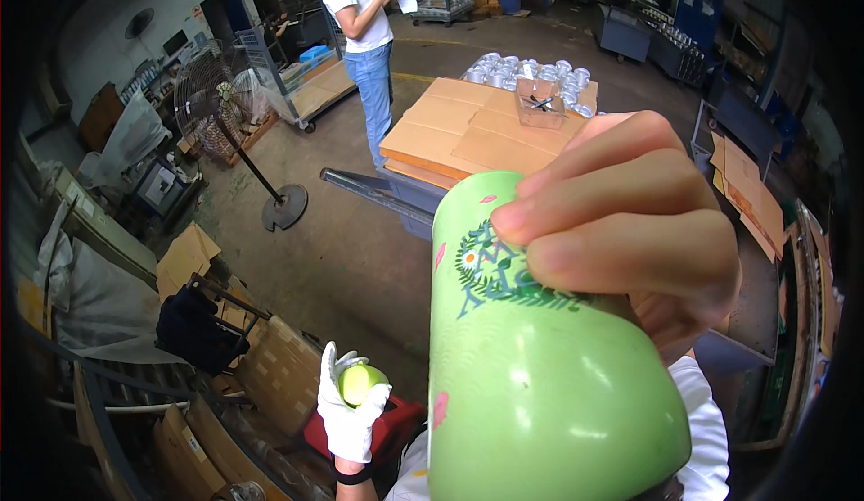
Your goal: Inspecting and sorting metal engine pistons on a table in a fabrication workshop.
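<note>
A light green metal-looking tumbler (549, 402) with a flower-and-leaf print and small pink marks fills the space right in front of me. My right hand (648, 213), bare, has its fingers closed on the printed side; the thumb is mostly hidden. The tumbler lies tilted, its wide rounded part toward the lower right. Lower left, my left hand (346, 424) wears a white glove and is wrapped round a smooth yellow-green round object (360, 384). Its exact kind cannot be made out. The two hands are well apart.
Ahead stands a cardboard-topped cart (441, 127) bearing a clear box of pens (540, 114) and several silver cups (531, 69). A person (360, 15) stands beside it, holding a tablet or phone. To the left are a pedestal fan (216, 96) and a chair (198, 330).
</note>
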